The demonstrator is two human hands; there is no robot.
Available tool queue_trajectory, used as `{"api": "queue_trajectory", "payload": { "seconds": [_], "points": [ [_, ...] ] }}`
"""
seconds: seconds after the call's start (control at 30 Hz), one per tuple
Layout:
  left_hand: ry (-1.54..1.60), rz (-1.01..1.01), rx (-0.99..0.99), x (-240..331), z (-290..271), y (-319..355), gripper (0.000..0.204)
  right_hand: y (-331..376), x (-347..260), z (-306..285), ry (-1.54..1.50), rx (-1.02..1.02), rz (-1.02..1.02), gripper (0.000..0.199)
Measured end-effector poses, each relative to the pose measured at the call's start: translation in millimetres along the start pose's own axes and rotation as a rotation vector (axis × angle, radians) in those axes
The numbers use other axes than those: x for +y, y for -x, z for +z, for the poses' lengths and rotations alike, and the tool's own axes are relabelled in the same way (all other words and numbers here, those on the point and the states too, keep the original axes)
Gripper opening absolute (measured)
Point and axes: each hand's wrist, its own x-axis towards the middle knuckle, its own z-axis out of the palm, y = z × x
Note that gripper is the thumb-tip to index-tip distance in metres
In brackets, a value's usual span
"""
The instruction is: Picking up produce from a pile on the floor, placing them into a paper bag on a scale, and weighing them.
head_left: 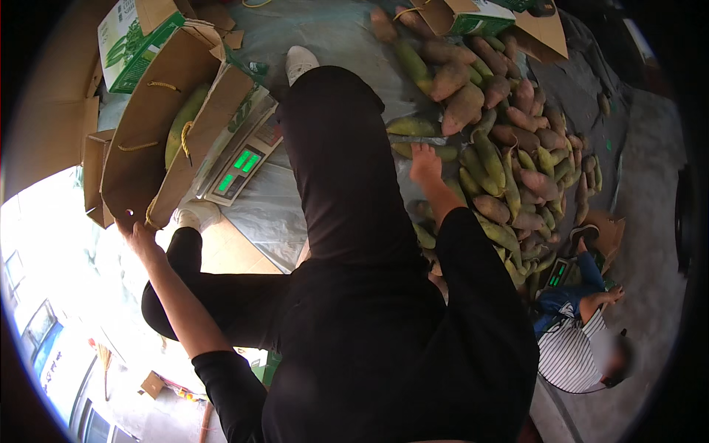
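Note:
My left hand (139, 240) pinches the near edge of an open cardboard box (140, 177) with yellow cord handles. Inside the box lies a long green radish (185, 122). The box rests on a scale (238, 173) with lit green digits. On the right, my right hand (425, 167) has its fingers closed over a green radish (446, 153) at the near side of a big heap. Another green radish (413, 127) lies just beyond it. The heap mixes green radishes with muddy, reddish-brown roots (463, 109).
Printed green-and-white cartons stand at the far left (136, 44) and beyond the heap (473, 16). Plastic sheeting (340, 37) covers the floor. At the lower right sits another person in a striped shirt (569, 358), beside a second scale (559, 273) and a carton (609, 236).

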Motion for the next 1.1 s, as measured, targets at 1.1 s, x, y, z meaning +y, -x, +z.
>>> {"api": "queue_trajectory", "payload": {
  "seconds": [1.1],
  "points": [
    [-0.234, 0.066, 0.104, -3, 2, 0, 0.065, -19, 75, -49, -1.333, 0.107, 0.080, 0.017]
  ]
}}
